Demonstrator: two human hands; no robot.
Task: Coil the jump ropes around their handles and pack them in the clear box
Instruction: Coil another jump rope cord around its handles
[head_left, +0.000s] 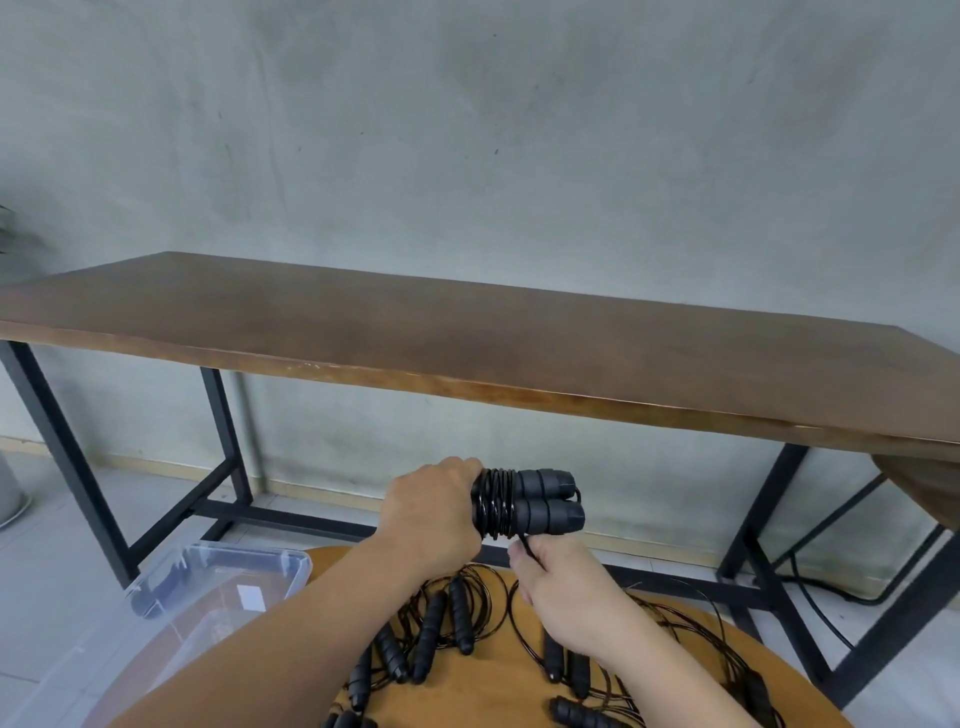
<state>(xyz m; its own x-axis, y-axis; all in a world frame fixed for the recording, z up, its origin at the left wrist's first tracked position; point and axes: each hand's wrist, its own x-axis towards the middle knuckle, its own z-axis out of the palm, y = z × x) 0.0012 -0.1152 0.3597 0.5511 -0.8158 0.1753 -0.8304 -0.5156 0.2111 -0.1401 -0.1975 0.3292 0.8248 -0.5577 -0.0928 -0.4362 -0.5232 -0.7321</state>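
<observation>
Coiling in progress: left hand (434, 512) clasps paired handles (545, 501), right hand (563, 587) pinches the rope (524, 545) at 5 o'clock; loose ropes (441, 629) cover the worktop (483, 691); clear box (208, 582) at 9 o'clock holds dark items, unidentifiable.

No readable text here; the white label (251, 596) in the clear box (171, 613) is too blurred to read.

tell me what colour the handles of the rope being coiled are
Black handles, seen in the head view.
</observation>
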